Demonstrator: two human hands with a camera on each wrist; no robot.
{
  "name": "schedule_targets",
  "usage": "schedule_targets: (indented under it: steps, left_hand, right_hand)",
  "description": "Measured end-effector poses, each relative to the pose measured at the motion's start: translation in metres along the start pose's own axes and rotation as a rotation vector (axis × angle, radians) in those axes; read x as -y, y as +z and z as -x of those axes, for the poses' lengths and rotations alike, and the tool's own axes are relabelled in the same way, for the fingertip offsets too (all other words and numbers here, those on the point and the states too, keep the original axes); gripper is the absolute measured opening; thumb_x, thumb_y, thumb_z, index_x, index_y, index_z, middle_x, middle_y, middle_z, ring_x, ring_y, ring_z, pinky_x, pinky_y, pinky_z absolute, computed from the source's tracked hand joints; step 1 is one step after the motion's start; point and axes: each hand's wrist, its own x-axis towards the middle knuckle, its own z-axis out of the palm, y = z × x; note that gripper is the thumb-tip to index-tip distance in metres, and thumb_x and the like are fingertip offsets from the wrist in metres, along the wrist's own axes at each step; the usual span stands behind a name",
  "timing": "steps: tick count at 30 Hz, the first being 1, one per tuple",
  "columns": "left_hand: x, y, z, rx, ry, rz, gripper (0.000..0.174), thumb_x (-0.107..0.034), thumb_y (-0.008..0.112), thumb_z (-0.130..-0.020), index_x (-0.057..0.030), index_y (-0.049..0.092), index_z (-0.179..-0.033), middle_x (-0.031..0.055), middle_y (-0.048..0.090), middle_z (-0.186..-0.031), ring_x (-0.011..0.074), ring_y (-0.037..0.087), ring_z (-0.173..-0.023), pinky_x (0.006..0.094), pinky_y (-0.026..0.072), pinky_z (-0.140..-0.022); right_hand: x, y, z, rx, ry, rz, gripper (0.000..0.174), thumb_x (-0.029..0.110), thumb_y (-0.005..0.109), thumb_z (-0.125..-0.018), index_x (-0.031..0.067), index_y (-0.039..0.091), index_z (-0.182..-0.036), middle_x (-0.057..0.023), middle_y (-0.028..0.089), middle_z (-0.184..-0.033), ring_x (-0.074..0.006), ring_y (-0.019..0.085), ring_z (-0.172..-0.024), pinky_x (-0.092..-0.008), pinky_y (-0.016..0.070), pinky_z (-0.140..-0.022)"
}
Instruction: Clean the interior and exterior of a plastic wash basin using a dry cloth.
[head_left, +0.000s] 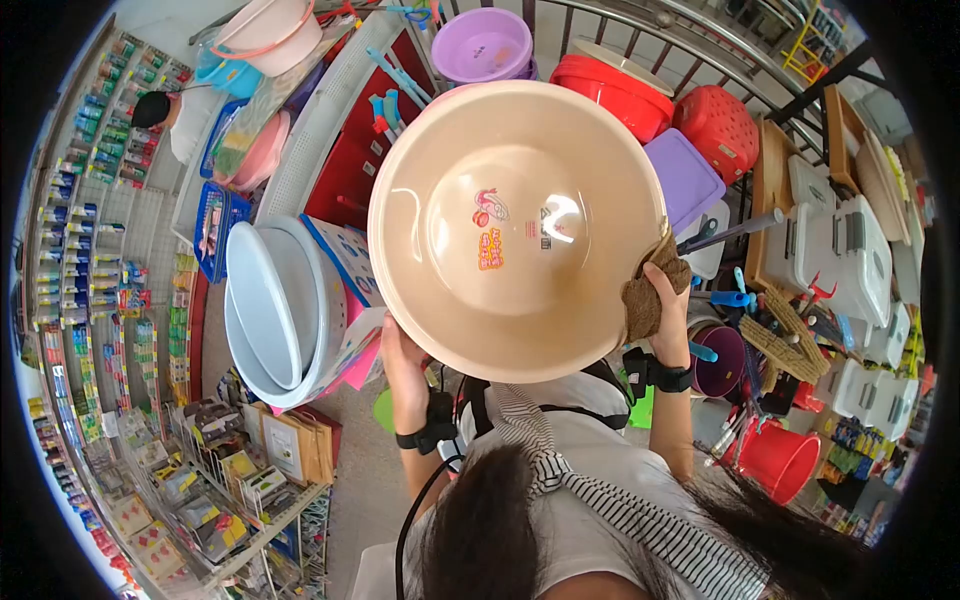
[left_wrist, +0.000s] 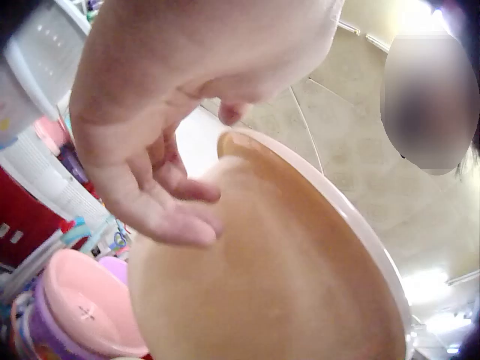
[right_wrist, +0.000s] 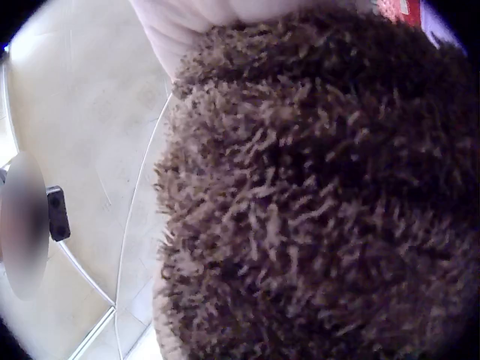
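Observation:
A large beige plastic basin [head_left: 560,310] with a cartoon sticker faces up in front of the person's body. Fluffy brown cloth [head_left: 648,298] is folded over its right rim; the right hand [head_left: 668,305] grips the rim through it. This cloth [right_wrist: 315,202] fills most of the right wrist view and hides the fingers. At the basin's lower left edge is the left hand [head_left: 402,365], its fingers partly hidden behind the basin. In the left wrist view, loosely bent fingers of the left hand [left_wrist: 165,165] overlap the outer side of the basin [left_wrist: 277,285], with the thumb tip near the rim.
Pale blue basins [head_left: 270,310] stand to the left, beside shelves of small packaged goods [head_left: 95,200]. Purple [head_left: 482,45] and red basins [head_left: 612,95] sit behind. To the right are lidded storage boxes [head_left: 840,260], brushes and a red bucket [head_left: 778,462].

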Motion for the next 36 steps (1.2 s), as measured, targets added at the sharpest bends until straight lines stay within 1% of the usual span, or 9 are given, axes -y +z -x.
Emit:
schedule_targets:
  steps: [5, 6, 9, 17, 19, 25, 31, 33, 36]
  left_hand:
    - [-0.002, 0.025, 0.004, -0.045, 0.160, 0.120, 0.053, -0.043, 0.035, -0.105, -0.0024, 0.045, -0.137, 0.0093, 0.055, -0.135, 0.0197, 0.052, -0.123, 0.0366, 0.0388, -0.104]
    - [-0.012, 0.024, 0.005, -0.044, 0.138, 0.089, 0.042, -0.030, 0.047, -0.103, -0.0009, 0.046, -0.134, 0.0099, 0.058, -0.129, 0.0174, 0.056, -0.115, 0.0338, 0.0419, -0.099]
    - [-0.017, 0.021, 0.003, 0.034, 0.136, -0.084, 0.037, -0.012, 0.058, -0.096, 0.0007, 0.048, -0.129, 0.0110, 0.062, -0.121, 0.0164, 0.061, -0.105, 0.0314, 0.0462, -0.093]
    - [0.002, 0.008, 0.003, -0.020, 0.025, -0.076, 0.043, 0.006, 0.057, -0.081, 0.0037, 0.052, -0.124, 0.0114, 0.065, -0.113, 0.0178, 0.064, -0.097, 0.0310, 0.0500, -0.087]
    - [0.007, 0.006, 0.002, 0.005, 0.013, -0.062, 0.044, 0.008, 0.055, -0.079, 0.0041, 0.053, -0.123, 0.0112, 0.066, -0.112, 0.0178, 0.064, -0.096, 0.0306, 0.0501, -0.087]
    - [-0.006, 0.005, 0.006, 0.128, -0.030, -0.175, 0.045, 0.009, 0.055, -0.078, 0.0038, 0.054, -0.122, 0.0103, 0.066, -0.110, 0.0164, 0.065, -0.095, 0.0297, 0.0503, -0.085]
    - [-0.009, 0.024, 0.001, 0.204, -0.028, -0.106, 0.042, 0.011, 0.051, -0.076, 0.0036, 0.057, -0.117, 0.0087, 0.067, -0.104, 0.0130, 0.064, -0.091, 0.0268, 0.0502, -0.082]
    - [-0.012, 0.029, 0.002, 0.246, 0.004, -0.110, 0.043, 0.011, 0.051, -0.075, 0.0035, 0.057, -0.117, 0.0082, 0.067, -0.102, 0.0123, 0.064, -0.089, 0.0258, 0.0497, -0.081]
    - [-0.012, 0.033, 0.005, 0.284, 0.018, -0.158, 0.046, 0.012, 0.050, -0.075, 0.0032, 0.056, -0.120, 0.0062, 0.067, -0.104, 0.0115, 0.063, -0.090, 0.0252, 0.0488, -0.082]
  right_hand:
    - [0.002, 0.008, 0.010, 0.040, -0.053, 0.036, 0.041, 0.009, 0.065, -0.089, -0.0008, 0.054, -0.127, -0.0060, 0.063, -0.113, -0.0158, 0.061, -0.099, -0.0307, 0.0503, -0.086]
    - [0.002, 0.007, 0.012, 0.035, -0.059, 0.049, 0.044, 0.009, 0.065, -0.089, -0.0008, 0.052, -0.130, -0.0064, 0.062, -0.116, -0.0160, 0.060, -0.103, -0.0310, 0.0487, -0.089]
    - [0.005, 0.003, 0.020, 0.060, -0.083, 0.096, 0.046, 0.010, 0.065, -0.089, -0.0011, 0.050, -0.132, -0.0061, 0.060, -0.120, -0.0161, 0.057, -0.110, -0.0314, 0.0449, -0.095]
    - [0.012, -0.014, 0.026, 0.009, -0.039, 0.234, 0.043, 0.013, 0.068, -0.088, -0.0016, 0.056, -0.126, -0.0054, 0.063, -0.109, -0.0139, 0.059, -0.098, -0.0286, 0.0457, -0.090]
    - [0.009, -0.028, 0.018, -0.096, -0.279, 0.651, 0.035, 0.012, 0.069, -0.088, -0.0043, 0.062, -0.118, -0.0053, 0.066, -0.097, -0.0136, 0.060, -0.089, -0.0278, 0.0473, -0.085]
    - [0.077, -0.029, -0.005, -0.269, -0.697, 0.909, 0.034, 0.010, 0.072, -0.087, -0.0061, 0.063, -0.115, -0.0102, 0.069, -0.104, -0.0142, 0.062, -0.096, -0.0288, 0.0483, -0.089]
    - [0.130, 0.095, 0.030, 0.179, -0.549, 0.831, 0.034, 0.008, 0.073, -0.084, -0.0014, 0.064, -0.115, -0.0104, 0.073, -0.099, -0.0151, 0.069, -0.090, -0.0302, 0.0533, -0.083]
    - [0.112, 0.122, 0.017, 0.347, -0.598, 0.960, 0.033, 0.014, 0.074, -0.082, 0.0002, 0.066, -0.111, -0.0162, 0.072, -0.095, -0.0226, 0.072, -0.084, -0.0311, 0.0549, -0.077]
    - [0.057, 0.141, -0.017, 0.453, -0.694, 0.818, 0.029, 0.017, 0.073, -0.081, 0.0019, 0.068, -0.105, -0.0199, 0.070, -0.087, -0.0334, 0.069, -0.076, -0.0349, 0.0546, -0.070]
